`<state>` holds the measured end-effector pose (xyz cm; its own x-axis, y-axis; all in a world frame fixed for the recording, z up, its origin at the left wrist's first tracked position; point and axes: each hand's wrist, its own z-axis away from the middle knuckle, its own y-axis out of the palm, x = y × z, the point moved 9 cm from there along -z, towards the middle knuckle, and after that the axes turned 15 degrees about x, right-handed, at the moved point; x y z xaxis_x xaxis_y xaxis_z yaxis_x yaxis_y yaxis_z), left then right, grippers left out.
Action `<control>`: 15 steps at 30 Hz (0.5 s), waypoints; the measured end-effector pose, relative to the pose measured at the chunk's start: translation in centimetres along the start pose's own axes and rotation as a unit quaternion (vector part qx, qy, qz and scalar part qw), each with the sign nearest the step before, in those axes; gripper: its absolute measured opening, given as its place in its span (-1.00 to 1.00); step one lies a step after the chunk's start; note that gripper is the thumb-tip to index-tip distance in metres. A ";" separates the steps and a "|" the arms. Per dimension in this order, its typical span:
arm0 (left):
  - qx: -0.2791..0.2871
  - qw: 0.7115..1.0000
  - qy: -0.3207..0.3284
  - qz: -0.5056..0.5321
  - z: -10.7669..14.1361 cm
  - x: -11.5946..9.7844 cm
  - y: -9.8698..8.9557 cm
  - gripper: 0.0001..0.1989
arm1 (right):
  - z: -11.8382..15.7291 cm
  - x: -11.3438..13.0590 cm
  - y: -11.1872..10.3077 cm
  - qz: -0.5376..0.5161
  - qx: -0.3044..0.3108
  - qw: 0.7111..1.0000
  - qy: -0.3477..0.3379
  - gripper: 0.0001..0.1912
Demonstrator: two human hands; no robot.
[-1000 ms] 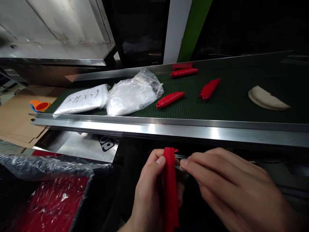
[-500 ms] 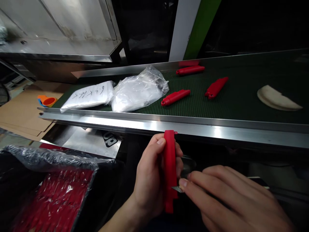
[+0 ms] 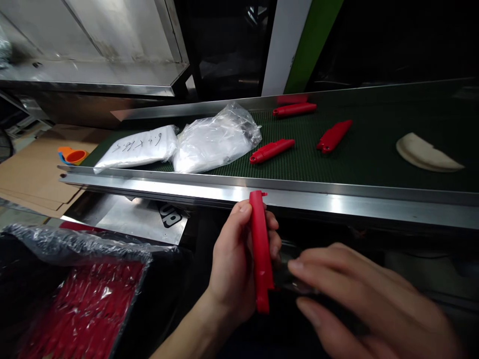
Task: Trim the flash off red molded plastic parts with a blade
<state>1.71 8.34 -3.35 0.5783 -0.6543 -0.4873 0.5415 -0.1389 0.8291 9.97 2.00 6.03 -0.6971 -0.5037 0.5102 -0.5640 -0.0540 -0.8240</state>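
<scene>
Head view. The left hand [image 3: 232, 254] holds a red handle-shaped piece [image 3: 261, 244] nearly upright in front of the near metal rail [image 3: 337, 203] of a conveyor; its grip is clamped on the piece, thumb on the near side and fingers wrapped behind. Compared with half a second earlier, the piece stands slightly higher, and the right hand [image 3: 362, 294], then pressing a pointed blade to the lower right edge, is blurred and apart from it. Contact with that edge thus appears broken off, and the left hand alone supports the piece. The right thumb and fingertips are spread, but motion blur hides what lies between them; whether this grip is closed on the blade cannot be told.

The piece is long, narrow and smooth, with a small peg [image 3: 264, 194] projecting at its upper right, a step in its right edge low down, and a rounded lower end; its far face is hidden. Three similar red parts [image 3: 272, 150] lie well apart from one another on the green belt [image 3: 366, 164], to the right of a clear plastic bag [image 3: 213, 139]. At lower left, a film-lined bin [image 3: 93, 244] contains many glossy red items [image 3: 86, 304], too blurred to separate
</scene>
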 end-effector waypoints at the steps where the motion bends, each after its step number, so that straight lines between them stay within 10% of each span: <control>1: -0.001 1.000 -0.011 -0.004 0.1 0.3 0.1 -0.67 | -0.2 -0.5 0.2 -0.025 0.001 1.000 0.014 -0.73; 7: 0.018 0.997 0.009 -0.080 1.0 0.9 0.0 -0.75 | -1.6 -4.7 1.9 -0.150 0.049 0.978 0.135 -0.23; 12: 0.114 0.987 -0.055 -0.097 1.3 3.3 0.1 -0.70 | -2.9 -6.1 1.1 -0.243 0.013 0.958 0.150 -0.92; 15: 0.150 0.977 -0.065 -0.140 1.7 3.8 0.2 -0.59 | -3.1 -6.4 0.9 -0.245 0.004 0.955 0.168 -0.83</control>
<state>2.97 4.58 -4.55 0.3400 -0.6452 -0.6842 0.4535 -0.5249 0.7203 12.58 7.89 2.80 -0.4534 -0.1118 0.8843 -0.8564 -0.2204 -0.4670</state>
